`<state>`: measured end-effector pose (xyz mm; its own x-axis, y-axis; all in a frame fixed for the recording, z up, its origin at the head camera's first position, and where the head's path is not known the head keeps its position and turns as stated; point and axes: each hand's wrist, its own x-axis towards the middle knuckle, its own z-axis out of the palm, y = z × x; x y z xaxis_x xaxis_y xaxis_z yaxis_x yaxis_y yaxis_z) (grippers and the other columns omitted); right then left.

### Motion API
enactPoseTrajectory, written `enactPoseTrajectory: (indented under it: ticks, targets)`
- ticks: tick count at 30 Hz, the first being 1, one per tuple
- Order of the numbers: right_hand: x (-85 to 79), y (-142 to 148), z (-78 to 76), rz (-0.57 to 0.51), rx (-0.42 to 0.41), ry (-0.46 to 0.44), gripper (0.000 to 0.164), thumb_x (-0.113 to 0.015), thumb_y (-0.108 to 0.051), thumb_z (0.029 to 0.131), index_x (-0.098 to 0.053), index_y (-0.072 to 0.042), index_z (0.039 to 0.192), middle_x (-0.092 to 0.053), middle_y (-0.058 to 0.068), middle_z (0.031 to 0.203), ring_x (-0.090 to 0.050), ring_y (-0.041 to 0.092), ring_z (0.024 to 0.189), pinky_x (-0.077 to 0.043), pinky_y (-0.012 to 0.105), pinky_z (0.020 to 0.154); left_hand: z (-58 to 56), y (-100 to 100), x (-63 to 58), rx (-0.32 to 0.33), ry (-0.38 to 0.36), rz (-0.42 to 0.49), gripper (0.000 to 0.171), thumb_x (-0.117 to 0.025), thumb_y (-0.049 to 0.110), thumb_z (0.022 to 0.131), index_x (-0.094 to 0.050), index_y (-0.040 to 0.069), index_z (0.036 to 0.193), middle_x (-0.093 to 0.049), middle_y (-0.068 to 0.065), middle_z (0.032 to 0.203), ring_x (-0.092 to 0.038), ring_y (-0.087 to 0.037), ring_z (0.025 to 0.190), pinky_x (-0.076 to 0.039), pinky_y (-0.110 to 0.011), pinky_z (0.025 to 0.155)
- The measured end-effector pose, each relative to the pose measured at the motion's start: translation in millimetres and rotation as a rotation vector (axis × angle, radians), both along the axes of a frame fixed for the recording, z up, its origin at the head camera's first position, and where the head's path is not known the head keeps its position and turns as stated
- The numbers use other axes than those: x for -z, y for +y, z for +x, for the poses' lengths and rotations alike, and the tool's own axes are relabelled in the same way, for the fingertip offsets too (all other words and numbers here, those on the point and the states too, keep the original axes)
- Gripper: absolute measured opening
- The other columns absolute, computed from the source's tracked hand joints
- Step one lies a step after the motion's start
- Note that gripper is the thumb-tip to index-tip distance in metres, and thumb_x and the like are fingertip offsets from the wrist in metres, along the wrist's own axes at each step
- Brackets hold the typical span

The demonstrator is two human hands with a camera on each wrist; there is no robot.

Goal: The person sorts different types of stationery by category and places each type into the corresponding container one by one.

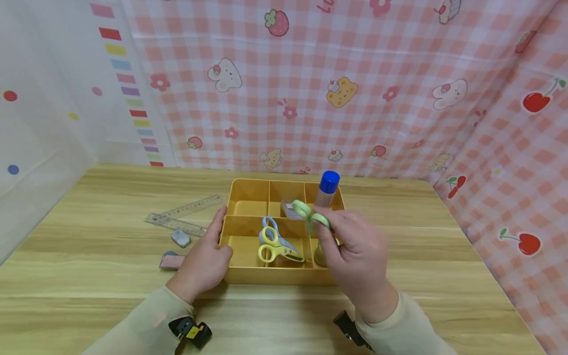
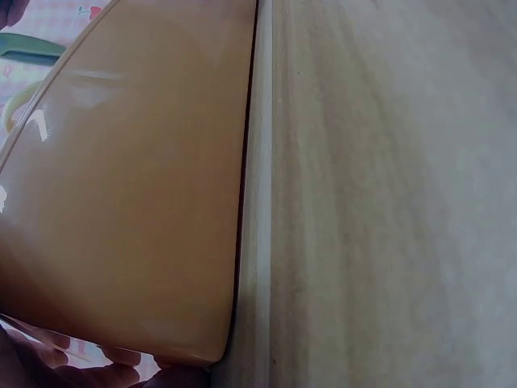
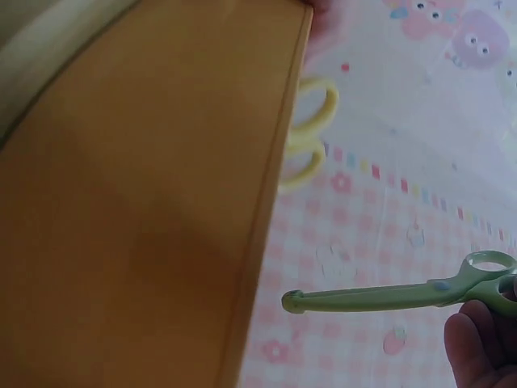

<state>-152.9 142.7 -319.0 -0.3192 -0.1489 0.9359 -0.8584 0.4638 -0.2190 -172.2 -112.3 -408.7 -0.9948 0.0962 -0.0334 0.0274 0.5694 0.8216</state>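
Observation:
A yellow-orange divided organizer tray (image 1: 284, 277) stands on the table, my left hand (image 1: 206, 266) gripping its left wall. My right hand (image 1: 359, 249) pinches green scissors (image 1: 303, 209) by the handles, over the tray's right part. In the right wrist view the scissors' long green end (image 3: 363, 299) reaches away from the fingers (image 3: 468, 347), apart from the tray. Yellow scissors (image 1: 270, 246) and blue scissors (image 1: 270, 224) overlap in the wide front compartment. A glue stick (image 1: 328, 187) with a blue cap stands in the back right compartment. A small round greenish thing (image 1: 319, 259) is partly hidden by my right hand.
Left of the tray lie a clear folding ruler (image 1: 177, 217), a grey eraser-like block (image 1: 180, 238) and a pink block (image 1: 170, 262). A small clear case (image 1: 289, 209) sits in the back middle compartment. Patterned cloth (image 1: 284, 88) hangs behind the table.

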Motion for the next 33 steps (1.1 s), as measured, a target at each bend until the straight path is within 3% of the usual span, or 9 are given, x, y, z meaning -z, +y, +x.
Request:
enactPoseTrajectory:
  ticks: [8,15,33]
  targets:
    - [14.3,-14.7,1.1,0.106,0.039,-0.097,0.016,-0.066,-0.011,0.083,-0.074,-0.006,0.096,-0.068,0.002,0.079,-0.051,0.007,0.062,-0.042,0.021,0.041,0.5,0.3,-0.9,0.005,0.004,0.015,0.080,-0.040,0.008,0.087,0.002,0.035,0.150,-0.019,-0.003,0.153,-0.018,-0.020,0.131,-0.018,-0.053,0.109]
    - [27.4,-15.2,-0.2,0.211,0.100,-0.190,0.020,-0.067,-0.014,0.084,-0.073,-0.009,0.102,-0.068,0.000,0.084,-0.052,0.006,0.068,-0.047,0.024,0.046,0.9,0.0,-1.4,0.004,0.003,0.017,0.080,-0.040,0.008,0.088,0.002,0.035,0.150,-0.019,-0.003,0.153,-0.018,-0.020,0.131,-0.019,-0.053,0.109]
    - [51.0,-17.7,-6.6,0.373,0.168,-0.236,0.022,-0.067,-0.016,0.084,-0.072,-0.010,0.104,-0.057,-0.004,0.072,-0.041,0.007,0.061,-0.043,0.023,0.046,0.8,-0.4,-1.7,0.001,-0.008,0.019,0.081,-0.040,0.008,0.087,0.002,0.036,0.150,-0.019,-0.003,0.153,-0.018,-0.020,0.131,-0.018,-0.054,0.109]
